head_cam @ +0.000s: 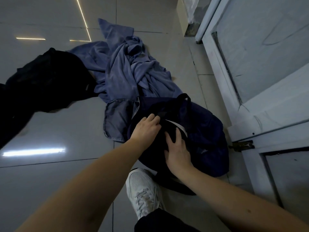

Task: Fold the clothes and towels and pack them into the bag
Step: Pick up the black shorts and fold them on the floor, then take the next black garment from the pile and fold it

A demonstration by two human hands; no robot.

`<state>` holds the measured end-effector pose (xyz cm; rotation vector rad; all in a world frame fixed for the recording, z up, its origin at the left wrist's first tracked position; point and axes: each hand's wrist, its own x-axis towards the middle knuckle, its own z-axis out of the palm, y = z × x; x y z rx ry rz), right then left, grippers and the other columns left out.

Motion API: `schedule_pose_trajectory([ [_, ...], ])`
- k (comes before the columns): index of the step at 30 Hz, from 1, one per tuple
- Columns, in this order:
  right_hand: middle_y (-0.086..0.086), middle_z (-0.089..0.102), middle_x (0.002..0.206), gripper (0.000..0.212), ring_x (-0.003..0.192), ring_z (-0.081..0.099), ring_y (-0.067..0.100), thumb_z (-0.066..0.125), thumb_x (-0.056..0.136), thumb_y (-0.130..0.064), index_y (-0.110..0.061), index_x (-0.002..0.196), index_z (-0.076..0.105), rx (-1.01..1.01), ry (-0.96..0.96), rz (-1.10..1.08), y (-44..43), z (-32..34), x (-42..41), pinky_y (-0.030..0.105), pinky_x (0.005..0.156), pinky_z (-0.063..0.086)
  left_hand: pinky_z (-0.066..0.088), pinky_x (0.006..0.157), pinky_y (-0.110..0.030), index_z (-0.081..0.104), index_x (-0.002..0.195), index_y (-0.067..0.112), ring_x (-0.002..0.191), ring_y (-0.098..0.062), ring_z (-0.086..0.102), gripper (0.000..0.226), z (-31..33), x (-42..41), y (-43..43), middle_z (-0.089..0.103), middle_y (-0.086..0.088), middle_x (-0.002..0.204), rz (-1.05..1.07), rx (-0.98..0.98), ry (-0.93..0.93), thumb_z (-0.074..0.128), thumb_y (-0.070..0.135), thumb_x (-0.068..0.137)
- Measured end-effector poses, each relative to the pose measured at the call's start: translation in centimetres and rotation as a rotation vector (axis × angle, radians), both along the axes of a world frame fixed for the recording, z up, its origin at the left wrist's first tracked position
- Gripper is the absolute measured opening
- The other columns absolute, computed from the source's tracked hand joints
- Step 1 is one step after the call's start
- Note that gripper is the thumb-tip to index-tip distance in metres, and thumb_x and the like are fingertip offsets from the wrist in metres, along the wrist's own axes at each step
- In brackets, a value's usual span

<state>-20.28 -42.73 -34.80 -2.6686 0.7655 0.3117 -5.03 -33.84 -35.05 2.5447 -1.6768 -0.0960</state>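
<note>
Dark navy soft fabric bag [209, 139] lies on the floor under both hands, with its mouth facing up toward them. Left hand [147, 129]: fingers curled over the bag's rim beside its black webbing handle [183, 95], gripping the rim. Right hand [178, 153]: fingers spread flat, pressing on dark fabric at the bag's mouth (cannot tell if that is a packed item or the bag's own cloth). Crumpled blue towel-like cloth [123, 67] lies beyond the left hand, near edge touching the bag. Crumpled black garment [45, 81] is well left of the left hand, apart from the bag. White laced sneaker [143, 188] sits just below the right wrist. White panelled door [260, 81] stands right of the right hand, near the bag. Glossy grey tiled floor [50, 164] is under everything.
</note>
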Motion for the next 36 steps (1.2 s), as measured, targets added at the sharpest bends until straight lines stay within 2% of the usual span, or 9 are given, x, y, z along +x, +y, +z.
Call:
schedule_pose_trajectory([
  [4,0.006,-0.015,0.164,0.077,0.152,0.000,0.032,0.060,0.096,-0.027,-0.034,0.158,0.016,-0.041,-0.031,0.123,-0.9,0.3,-1.0,0.042,0.099,0.049,0.041,0.096,-0.038,0.047,0.139,0.016,0.126,-0.027,0.035,0.060,-0.2,0.1,0.0,0.036,-0.004,0.143,0.018,0.199,0.047,0.056,0.048,0.089],
  [8,0.001,-0.009,0.167,0.063,0.153,0.003,0.031,0.059,0.097,-0.016,-0.023,0.154,0.034,0.152,0.022,0.266,-3.1,-1.2,-1.1,0.042,0.117,0.033,0.040,0.102,-0.042,0.033,0.149,0.014,0.131,-0.029,0.029,0.090,-0.8,0.1,0.2,0.028,-0.005,0.148,0.055,0.261,0.082,0.061,0.064,0.079],
  [10,-0.002,-0.002,0.168,0.062,0.153,0.008,0.024,0.063,0.095,-0.012,-0.020,0.152,0.039,0.295,0.030,0.263,-4.0,-2.1,-0.8,0.033,0.122,0.021,0.042,0.102,-0.042,0.031,0.149,0.012,0.133,-0.029,0.025,0.092,-1.1,0.1,0.1,0.025,-0.006,0.148,0.053,0.253,0.125,0.063,0.062,0.079],
  [14,-0.008,0.015,0.165,0.056,0.148,0.013,0.002,0.067,0.091,-0.005,-0.015,0.143,0.054,0.442,-0.117,0.197,-4.3,-3.1,0.2,0.017,0.121,0.015,0.040,0.109,-0.039,0.032,0.149,0.009,0.136,-0.029,0.021,0.089,-1.4,0.9,0.7,0.025,-0.008,0.147,0.047,0.174,0.239,0.068,0.050,0.079],
  [16,-0.008,0.019,0.164,0.052,0.147,0.016,0.003,0.067,0.091,-0.003,-0.012,0.141,0.056,0.415,-0.169,0.184,-3.8,-3.6,0.6,0.008,0.116,0.011,0.039,0.110,-0.039,0.034,0.148,0.008,0.136,-0.029,0.020,0.085,-1.3,1.4,1.1,0.026,-0.008,0.146,0.048,0.121,0.277,0.069,0.044,0.079],
  [20,0.001,0.024,0.163,0.050,0.147,0.027,0.021,0.064,0.091,0.001,-0.010,0.139,0.057,0.306,-0.197,0.194,-3.0,-4.9,0.9,0.027,0.120,0.023,0.035,0.113,-0.039,0.032,0.150,0.011,0.139,-0.030,0.020,0.086,-1.4,1.6,1.7,0.026,-0.008,0.149,0.054,0.102,0.269,0.071,0.042,0.080],
  [25,0.001,0.010,0.166,0.051,0.142,0.027,0.028,0.058,0.097,-0.017,-0.022,0.146,0.047,0.141,-0.056,0.245,-2.6,-3.9,0.7,0.043,0.104,0.046,0.039,0.107,-0.042,0.037,0.147,0.018,0.140,-0.030,0.020,0.074,-1.2,0.8,1.5,0.022,-0.007,0.153,0.068,0.197,0.146,0.068,0.046,0.085],
  [29,0.002,0.015,0.165,0.044,0.148,0.022,0.026,0.054,0.098,-0.023,-0.022,0.141,0.053,0.101,-0.046,0.143,-2.0,-0.4,0.7,0.043,0.109,0.043,0.032,0.111,-0.041,0.040,0.147,0.020,0.139,-0.028,0.025,0.065,0.6,0.7,1.7,0.029,-0.006,0.152,0.063,0.190,0.142,0.062,0.044,0.090],
  [36,0.004,0.049,0.145,0.036,0.135,0.045,0.024,0.057,0.095,-0.018,-0.016,0.131,0.062,0.163,-0.132,0.119,-1.9,7.8,5.7,0.041,0.110,0.041,0.030,0.103,-0.038,0.056,0.136,0.021,0.131,-0.026,0.036,0.043,7.1,2.4,6.1,0.045,0.000,0.143,0.180,0.078,0.139,0.054,0.027,0.093],
])
